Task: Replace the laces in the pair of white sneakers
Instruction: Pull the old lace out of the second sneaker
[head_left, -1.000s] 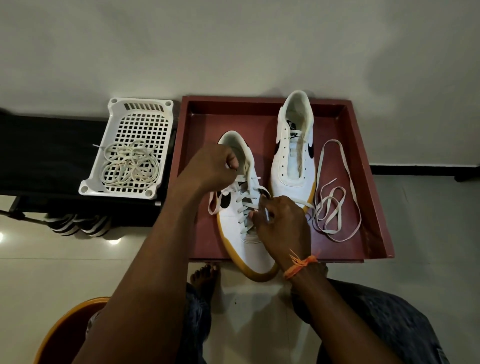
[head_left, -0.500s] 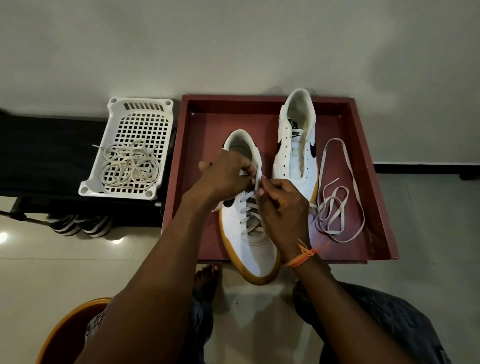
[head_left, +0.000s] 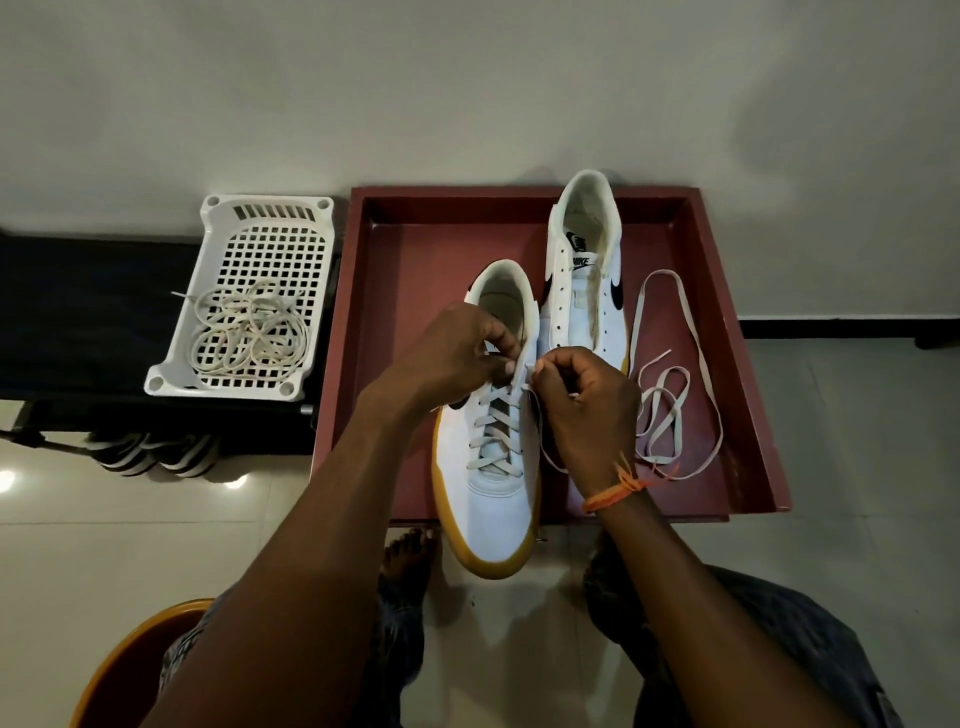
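The near white sneaker (head_left: 493, 499) with a yellow sole lies in the red tray (head_left: 405, 312), its toe over the front edge. A pale lace (head_left: 493, 431) crosses its lower eyelets. My left hand (head_left: 457, 358) pinches the shoe's upper eyelet flap and lace. My right hand (head_left: 587, 395) pinches the lace end right beside the top eyelets. The second white sneaker (head_left: 584, 291) stands unlaced at the back of the tray. A loose lace (head_left: 670, 395) lies coiled on the tray to the right.
A white plastic basket (head_left: 260, 228) holding tangled old laces (head_left: 249, 332) sits left of the tray on a dark bench. A bare foot (head_left: 408, 556) and an orange stool edge (head_left: 119, 670) are below on the tiled floor.
Both hands moved up the near shoe from mid-lacing to the top eyelets and came together. The shoe shifted slightly forward over the tray edge.
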